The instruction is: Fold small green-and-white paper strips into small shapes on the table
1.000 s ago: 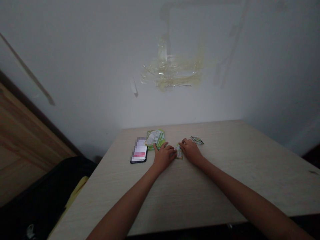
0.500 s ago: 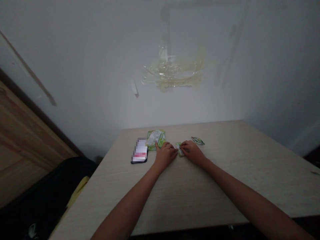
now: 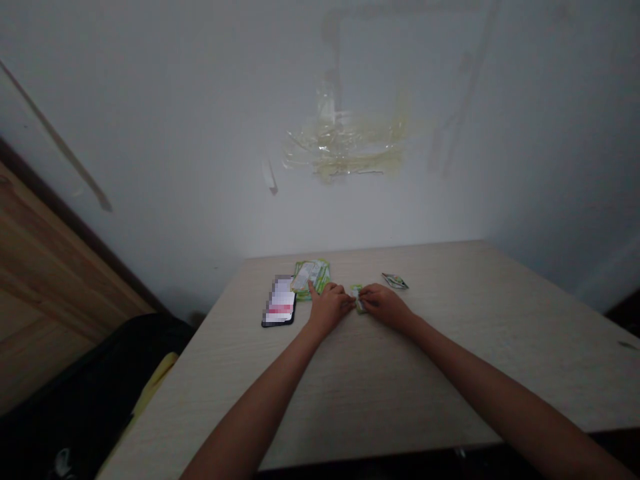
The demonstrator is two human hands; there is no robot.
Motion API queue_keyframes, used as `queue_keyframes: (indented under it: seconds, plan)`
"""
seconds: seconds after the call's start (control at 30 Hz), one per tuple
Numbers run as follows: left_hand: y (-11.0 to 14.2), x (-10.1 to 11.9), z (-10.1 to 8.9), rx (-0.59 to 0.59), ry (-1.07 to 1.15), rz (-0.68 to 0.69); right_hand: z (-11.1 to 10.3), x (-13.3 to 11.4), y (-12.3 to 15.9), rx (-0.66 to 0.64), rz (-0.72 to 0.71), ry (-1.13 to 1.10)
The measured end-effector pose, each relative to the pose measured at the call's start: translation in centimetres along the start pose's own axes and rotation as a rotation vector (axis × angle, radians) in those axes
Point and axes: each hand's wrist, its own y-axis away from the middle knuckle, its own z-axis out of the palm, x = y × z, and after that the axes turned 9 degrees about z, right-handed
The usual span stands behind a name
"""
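Both my hands meet over a small green and white packet [image 3: 357, 295] near the far middle of the pale wooden table [image 3: 390, 373]. My left hand [image 3: 327, 309] is closed, fingertips pinching the packet's left edge. My right hand [image 3: 384, 305] is closed too, pinching the packet's right edge. Most of the packet is hidden by my fingers. Just behind my left hand lies a pile of green and white packets [image 3: 311, 276].
A phone [image 3: 279, 301] with a lit screen lies left of the pile. One small dark packet [image 3: 395, 281] lies behind my right hand. A white wall with old tape marks stands behind the table. A black bag [image 3: 90, 387] sits low on the left beside a wooden panel.
My hands drew closer together on the small packet, which now shows less between my fingers. Everything else on the table stayed put.
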Motion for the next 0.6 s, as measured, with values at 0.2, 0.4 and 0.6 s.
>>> queue_keyframes:
  seconds: [0.2, 0.4, 0.6]
  plan:
    - [0.13, -0.08, 0.25, 0.006, 0.011, -0.010, 0.18, 0.39, 0.18, -0.007, 0.031, -0.048]
    - [0.28, -0.05, 0.36, 0.027, 0.016, 0.002, 0.56, 0.55, -0.12, 0.007, -0.003, -0.008]
    - [0.20, 0.04, 0.20, 0.035, -0.011, 0.018, 0.29, 0.37, 0.04, 0.000, -0.042, -0.020]
